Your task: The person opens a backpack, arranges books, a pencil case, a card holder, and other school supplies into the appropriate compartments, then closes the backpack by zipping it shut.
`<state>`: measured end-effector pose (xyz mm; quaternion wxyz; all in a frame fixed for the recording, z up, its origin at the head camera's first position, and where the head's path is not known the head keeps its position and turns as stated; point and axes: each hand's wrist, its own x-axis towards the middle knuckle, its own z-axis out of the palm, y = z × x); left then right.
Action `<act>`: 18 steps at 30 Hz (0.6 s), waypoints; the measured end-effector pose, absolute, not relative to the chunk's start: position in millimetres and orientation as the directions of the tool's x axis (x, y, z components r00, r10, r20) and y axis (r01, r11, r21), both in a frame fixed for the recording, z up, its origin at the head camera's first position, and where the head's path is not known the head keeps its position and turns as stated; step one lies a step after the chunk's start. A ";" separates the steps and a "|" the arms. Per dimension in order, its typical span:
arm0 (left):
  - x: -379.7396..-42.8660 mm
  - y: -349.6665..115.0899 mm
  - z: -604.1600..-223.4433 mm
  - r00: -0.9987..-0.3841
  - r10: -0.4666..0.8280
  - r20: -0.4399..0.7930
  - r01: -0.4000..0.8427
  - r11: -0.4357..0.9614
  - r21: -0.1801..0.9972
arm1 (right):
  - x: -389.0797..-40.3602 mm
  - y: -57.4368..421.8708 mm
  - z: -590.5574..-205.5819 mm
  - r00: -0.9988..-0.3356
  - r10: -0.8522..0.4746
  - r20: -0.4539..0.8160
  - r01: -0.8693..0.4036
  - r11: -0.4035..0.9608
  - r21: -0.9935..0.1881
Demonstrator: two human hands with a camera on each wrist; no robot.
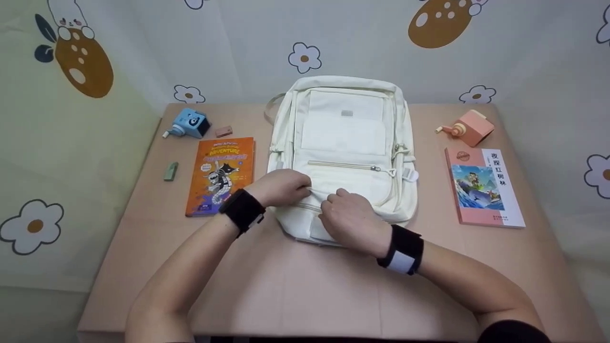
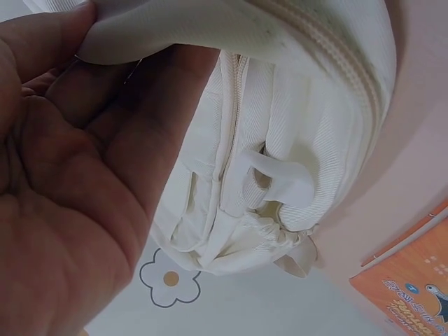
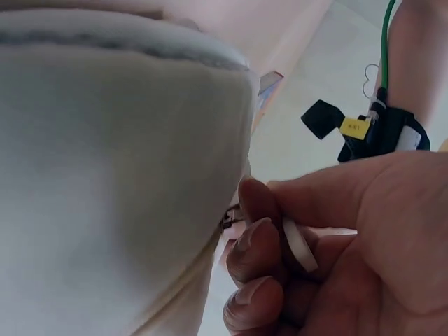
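A cream backpack [image 1: 343, 128] lies on its back on the table, its front pockets facing up. Near its lower front pocket, my left hand [image 1: 286, 186] pinches the pocket's fabric between thumb and fingers; the left wrist view shows that fabric [image 2: 154, 31] lifted over the fingers. Beside it, my right hand [image 1: 355, 221] has its fingers curled at the pocket zipper [image 1: 309, 206]. In the right wrist view those fingers hold a pale zipper pull [image 3: 299, 245], with the metal slider [image 3: 229, 217] showing at the fingertips. A second zipper [image 1: 343, 165] runs across the pocket above, its pull hanging at the right.
Left of the backpack are an orange book [image 1: 224, 176], a blue crank pencil sharpener [image 1: 190, 123], a pink eraser [image 1: 224, 131] and a green eraser [image 1: 170, 171]. To the right lie a pink crank sharpener [image 1: 472, 127] and a pink-and-white book [image 1: 483, 188].
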<state>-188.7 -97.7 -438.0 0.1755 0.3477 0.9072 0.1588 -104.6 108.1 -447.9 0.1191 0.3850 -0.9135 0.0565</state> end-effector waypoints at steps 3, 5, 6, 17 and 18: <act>-188.8 -98.0 -439.2 -0.694 0.692 -0.198 0.581 0.701 0.414 | -105.4 118.0 -443.0 -0.701 -0.665 0.257 -0.698 0.714 -0.057; -188.7 -97.7 -439.4 -0.693 0.696 -0.191 0.585 0.696 0.416 | -107.1 130.0 -437.3 -0.715 -0.648 0.263 -0.687 0.721 -0.091; -188.6 -97.5 -439.5 -0.692 0.697 -0.187 0.586 0.694 0.418 | -108.5 137.5 -434.2 -0.718 -0.643 0.269 -0.685 0.721 -0.107; -185.5 -101.8 -442.2 -0.700 0.694 -0.168 0.582 0.691 0.429 | -112.0 239.1 -443.1 -0.714 -0.692 0.104 -0.685 0.660 -0.309; -185.3 -102.4 -442.5 -0.701 0.693 -0.169 0.580 0.692 0.430 | -110.5 242.8 -448.5 -0.715 -0.692 0.094 -0.680 0.658 -0.324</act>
